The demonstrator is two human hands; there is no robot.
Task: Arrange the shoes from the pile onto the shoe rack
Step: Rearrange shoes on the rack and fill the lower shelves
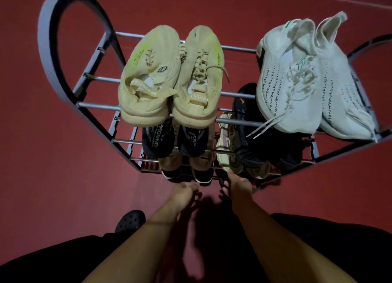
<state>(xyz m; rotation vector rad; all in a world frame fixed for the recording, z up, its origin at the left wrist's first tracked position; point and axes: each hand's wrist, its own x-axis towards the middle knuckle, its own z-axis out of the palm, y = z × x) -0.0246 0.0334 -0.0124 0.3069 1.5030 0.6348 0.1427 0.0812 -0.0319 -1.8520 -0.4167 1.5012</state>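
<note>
- Nearest me, both forearms reach down toward the shoe rack; one black clog shows on the red floor in front of the rack.
- My left hand hangs just before the rack's lowest tier, fingers curled and, as far as I can see, holding nothing.
- My right hand is at the bottom tier, fingertips touching the heel of a tan-soled shoe; whether that grip pinches it or only presses, I cannot tell.
- Lower tiers: I count two black sneakers, two tan-and-black ones beneath, and a dark jumble to the right I can't count.
- Top tier: two beige sneakers at left, two white knit sneakers at right.
- Risk, in my view: the white pair's loose laces dangle through the bars and could snag a shoe pulled from below; the beige heels overhang the front bar and could tip off if the rack is jolted.
</note>
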